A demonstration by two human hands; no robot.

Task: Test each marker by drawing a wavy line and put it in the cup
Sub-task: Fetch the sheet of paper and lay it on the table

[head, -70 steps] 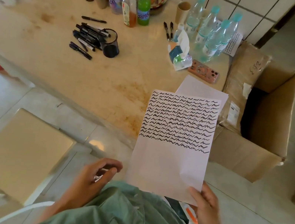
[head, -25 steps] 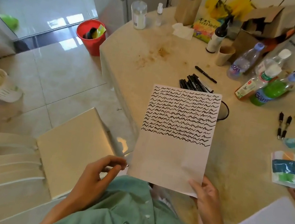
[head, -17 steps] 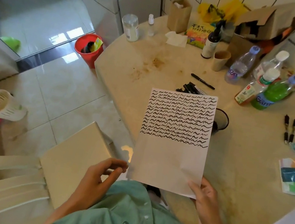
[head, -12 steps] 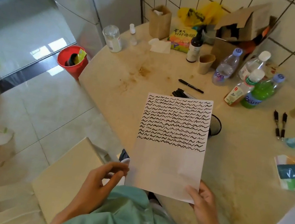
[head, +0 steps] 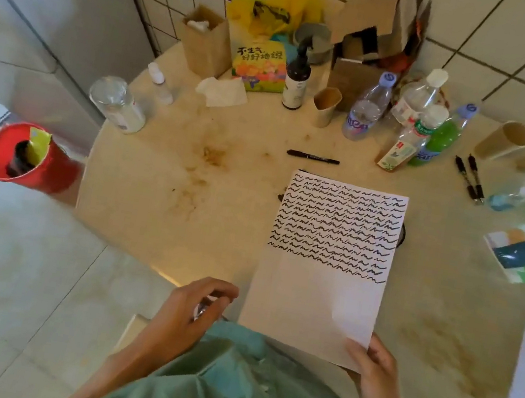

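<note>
Above table edge, right hand (head: 372, 366) pinches sheet (head: 320, 278) bottom corner.

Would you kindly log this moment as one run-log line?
right hand: pinches paper sheet by lower corner | left hand: curled, contents unclear | marker: lying on table

The sheet of paper (head: 322, 271), its upper half filled with rows of black wavy lines, is held up over the table edge. One black marker (head: 312, 157) lies flat beyond it; two more markers (head: 469, 178) lie side by side farther right.
</note>
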